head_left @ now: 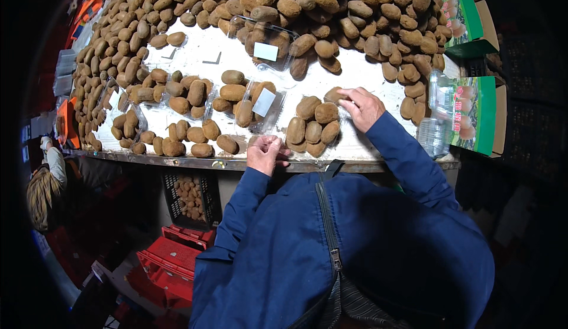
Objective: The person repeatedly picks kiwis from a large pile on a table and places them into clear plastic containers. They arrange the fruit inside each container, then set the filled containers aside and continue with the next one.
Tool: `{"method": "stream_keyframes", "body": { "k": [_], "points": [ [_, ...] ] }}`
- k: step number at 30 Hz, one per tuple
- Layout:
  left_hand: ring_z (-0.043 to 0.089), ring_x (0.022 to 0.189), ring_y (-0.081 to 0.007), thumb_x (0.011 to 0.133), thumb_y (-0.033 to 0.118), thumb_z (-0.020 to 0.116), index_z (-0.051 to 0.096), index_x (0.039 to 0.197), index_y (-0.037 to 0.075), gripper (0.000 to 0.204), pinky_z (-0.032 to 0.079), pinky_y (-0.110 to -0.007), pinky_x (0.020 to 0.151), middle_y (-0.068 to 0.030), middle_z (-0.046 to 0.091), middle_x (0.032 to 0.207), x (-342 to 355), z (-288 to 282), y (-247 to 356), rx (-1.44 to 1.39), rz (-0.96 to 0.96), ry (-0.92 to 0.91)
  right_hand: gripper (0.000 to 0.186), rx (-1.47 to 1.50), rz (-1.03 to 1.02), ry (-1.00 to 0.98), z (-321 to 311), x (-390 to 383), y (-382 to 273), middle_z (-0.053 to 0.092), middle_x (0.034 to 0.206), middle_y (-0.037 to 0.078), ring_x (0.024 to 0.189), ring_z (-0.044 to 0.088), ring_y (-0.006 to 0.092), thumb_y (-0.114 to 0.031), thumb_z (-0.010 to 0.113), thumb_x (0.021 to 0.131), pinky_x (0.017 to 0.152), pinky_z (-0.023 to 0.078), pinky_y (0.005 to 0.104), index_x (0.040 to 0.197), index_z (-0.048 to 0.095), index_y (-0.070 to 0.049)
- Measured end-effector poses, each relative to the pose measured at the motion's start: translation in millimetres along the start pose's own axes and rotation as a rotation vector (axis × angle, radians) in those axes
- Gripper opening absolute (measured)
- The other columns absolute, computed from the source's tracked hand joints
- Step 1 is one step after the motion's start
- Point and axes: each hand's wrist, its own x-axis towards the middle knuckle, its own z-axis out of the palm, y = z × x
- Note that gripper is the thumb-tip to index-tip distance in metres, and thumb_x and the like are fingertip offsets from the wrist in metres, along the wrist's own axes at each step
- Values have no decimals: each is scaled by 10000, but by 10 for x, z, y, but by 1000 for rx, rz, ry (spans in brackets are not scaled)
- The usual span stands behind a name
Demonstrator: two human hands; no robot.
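Observation:
My right hand (364, 109) is closed round a brown kiwifruit (335, 95) at the upper right of a small cluster. That cluster of several kiwifruit (313, 131) sits close together on the white tabletop in front of me, apparently in a clear plastic tray whose walls barely show. Beside its lower left, my left hand (264, 154) rests near the table's front edge, thumb and fingers drawn together. Whatever they grip there, if anything, is too clear or small to tell. Just left stands a clear clamshell box (273, 111) with kiwifruit and a white label.
A large heap of kiwifruit (284, 4) covers the table's far side. Empty clear boxes (435, 137) and green printed cartons (482, 116) stand at right. Below the table are a black crate (192, 202) of kiwifruit and a red crate (171, 255). Another person (50, 181) is far left.

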Motion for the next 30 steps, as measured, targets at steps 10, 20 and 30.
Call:
{"method": "stream_keyframes", "body": {
  "k": [10,20,30],
  "points": [
    [697,802,-234,918,-5,594,534,1102,37,198,621,-380,572,-106,644,943,61,112,-128,75,-107,57,208,569,499,-284,356,-148,119,542,640,30,446,524,94,-95,472,979,436,449,269,1156,566,-39],
    [702,613,-218,877,-59,577,520,983,-20,126,511,-294,414,-121,660,832,3,257,121,-68,26,44,216,698,553,-51,98,-395,-170,569,668,19,480,556,80,-51,478,974,444,480,245,1163,566,7],
    [656,544,-177,921,-35,539,471,1044,-18,142,473,-257,408,-163,669,1020,-268,-32,799,-63,232,47,215,815,432,4,-91,-127,-800,605,693,15,529,607,79,-77,510,1001,459,461,205,1185,566,20]
  ]
}}
